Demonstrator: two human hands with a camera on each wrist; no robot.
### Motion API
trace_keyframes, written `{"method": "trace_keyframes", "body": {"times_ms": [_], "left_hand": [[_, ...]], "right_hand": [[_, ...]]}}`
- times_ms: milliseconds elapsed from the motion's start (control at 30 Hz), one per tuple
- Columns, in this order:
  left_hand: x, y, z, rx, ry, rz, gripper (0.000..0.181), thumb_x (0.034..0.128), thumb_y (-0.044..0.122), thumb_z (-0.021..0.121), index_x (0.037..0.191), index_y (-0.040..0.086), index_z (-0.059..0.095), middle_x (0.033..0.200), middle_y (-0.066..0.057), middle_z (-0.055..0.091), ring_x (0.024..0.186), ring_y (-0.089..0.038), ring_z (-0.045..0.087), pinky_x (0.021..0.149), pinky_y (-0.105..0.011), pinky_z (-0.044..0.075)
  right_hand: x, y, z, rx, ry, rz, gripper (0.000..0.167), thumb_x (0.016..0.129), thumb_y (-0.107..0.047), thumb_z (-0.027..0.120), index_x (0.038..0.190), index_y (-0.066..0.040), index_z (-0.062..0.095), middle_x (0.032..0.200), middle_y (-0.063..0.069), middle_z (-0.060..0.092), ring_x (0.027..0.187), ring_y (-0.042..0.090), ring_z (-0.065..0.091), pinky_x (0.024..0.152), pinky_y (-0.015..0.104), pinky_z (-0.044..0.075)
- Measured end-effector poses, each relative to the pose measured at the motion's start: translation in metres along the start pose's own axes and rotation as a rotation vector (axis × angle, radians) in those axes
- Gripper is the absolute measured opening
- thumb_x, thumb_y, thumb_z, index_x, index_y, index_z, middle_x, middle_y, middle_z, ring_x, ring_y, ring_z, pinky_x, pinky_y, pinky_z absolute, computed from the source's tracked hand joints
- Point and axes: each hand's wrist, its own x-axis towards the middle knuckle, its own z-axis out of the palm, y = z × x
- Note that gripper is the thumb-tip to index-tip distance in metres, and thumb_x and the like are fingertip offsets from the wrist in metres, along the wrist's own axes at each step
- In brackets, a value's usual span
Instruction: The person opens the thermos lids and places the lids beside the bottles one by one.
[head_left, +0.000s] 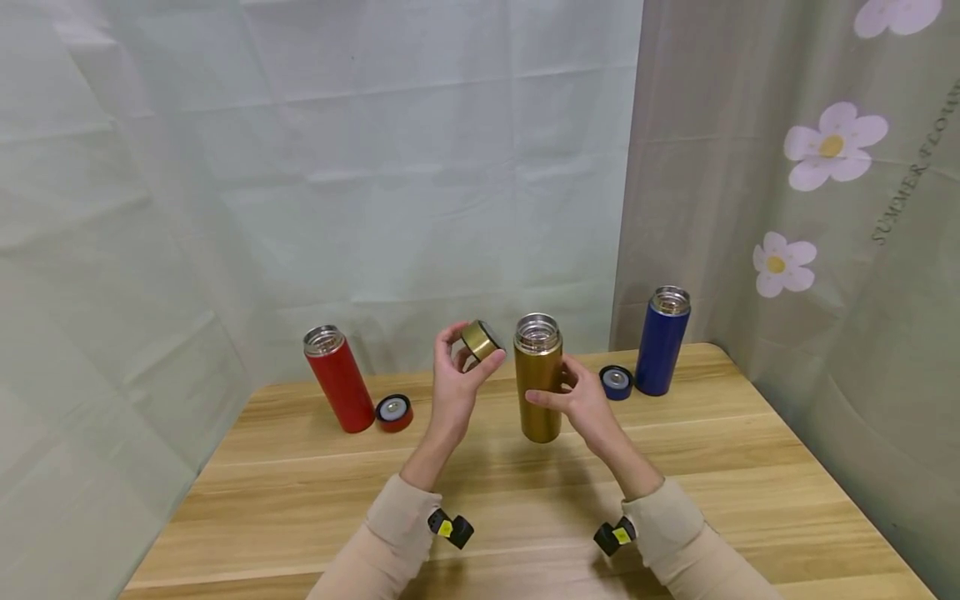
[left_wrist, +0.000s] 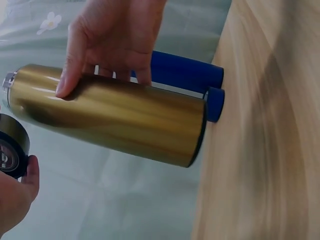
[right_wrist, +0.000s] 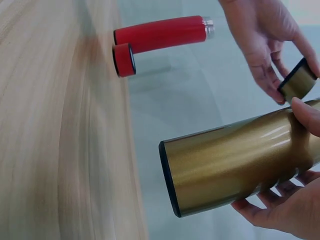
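A gold thermos bottle [head_left: 537,387] stands upright without its lid, its threaded steel mouth showing. My right hand [head_left: 588,404] grips it around the body from the right; in the left wrist view the bottle's base [left_wrist: 197,132] appears off the table. Left of the bottle's mouth, my left hand [head_left: 456,383] pinches the gold lid [head_left: 480,339] between thumb and fingers. The lid is tilted, apart from the bottle, its inner side turned up and toward the right. In the right wrist view the lid [right_wrist: 298,82] shows beyond the bottle.
On the wooden table [head_left: 480,483], an open red thermos [head_left: 341,383] stands at the left with its red lid [head_left: 393,412] beside it. An open blue thermos [head_left: 663,342] stands at the right, its blue lid [head_left: 617,382] next to it. Pale curtains [head_left: 420,183] hang behind.
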Motion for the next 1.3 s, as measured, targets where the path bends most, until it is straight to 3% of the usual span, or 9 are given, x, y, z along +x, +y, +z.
{"method": "trace_keyframes", "body": {"times_ms": [133,367,600,800,900,1033,1300], "left_hand": [[-0.001,-0.008,-0.004,0.02,-0.036,0.0,0.07,0.0904,0.007,0.079,0.149,0.006,0.041,0.138,-0.01,0.046,0.117,-0.025,0.058,0.09,-0.028,0.055],[-0.002,-0.022,-0.007,0.135,-0.081,-0.016,0.068,0.0945,0.012,0.078,0.155,0.019,0.046,0.14,-0.013,0.054,0.126,-0.025,0.056,0.109,-0.037,0.044],[-0.004,-0.031,-0.005,0.237,-0.101,-0.079,0.067,0.0946,0.018,0.079,0.155,0.027,0.05,0.143,-0.013,0.046,0.12,-0.026,0.054,0.095,-0.033,0.051],[-0.007,-0.04,-0.003,0.266,-0.103,-0.093,0.077,0.0871,0.013,0.085,0.153,0.01,0.046,0.147,-0.015,0.05,0.132,-0.031,0.049,0.113,-0.048,0.041],[-0.007,-0.041,-0.003,0.262,-0.099,-0.108,0.075,0.0859,0.01,0.086,0.15,0.003,0.047,0.145,-0.017,0.054,0.134,-0.032,0.051,0.113,-0.049,0.041],[-0.008,-0.044,-0.003,0.286,-0.106,-0.112,0.072,0.0854,0.009,0.086,0.147,0.002,0.05,0.14,-0.018,0.057,0.132,-0.032,0.053,0.111,-0.05,0.044],[-0.009,-0.054,0.0,0.361,-0.159,-0.139,0.076,0.0842,0.011,0.088,0.151,0.009,0.052,0.146,-0.016,0.048,0.136,-0.034,0.052,0.117,-0.051,0.039]], "right_hand": [[0.0,-0.002,-0.001,0.002,-0.005,0.004,0.067,0.087,-0.02,0.085,0.145,-0.005,0.054,0.142,0.016,0.06,0.135,0.037,0.054,0.116,0.06,0.038],[0.002,-0.005,-0.007,0.0,-0.016,0.022,0.072,0.085,-0.018,0.086,0.147,-0.006,0.051,0.146,0.016,0.056,0.14,0.038,0.049,0.118,0.062,0.034],[0.003,-0.007,-0.014,-0.006,-0.026,0.05,0.075,0.086,-0.018,0.085,0.15,-0.007,0.047,0.149,0.017,0.053,0.142,0.039,0.046,0.117,0.064,0.033],[0.004,-0.009,-0.023,-0.04,-0.036,0.064,0.078,0.087,-0.022,0.084,0.152,-0.006,0.044,0.153,0.018,0.049,0.145,0.041,0.042,0.117,0.066,0.031],[0.005,-0.011,-0.026,-0.039,-0.041,0.052,0.079,0.087,-0.02,0.083,0.153,-0.005,0.042,0.154,0.02,0.049,0.145,0.042,0.042,0.117,0.066,0.031],[0.006,-0.013,-0.033,-0.033,-0.049,0.042,0.08,0.088,-0.019,0.083,0.154,-0.005,0.041,0.153,0.02,0.049,0.145,0.042,0.043,0.117,0.066,0.031],[0.006,-0.019,-0.051,-0.06,-0.045,0.041,0.08,0.089,-0.018,0.08,0.155,-0.005,0.038,0.152,0.022,0.049,0.141,0.044,0.046,0.114,0.068,0.034]]}}
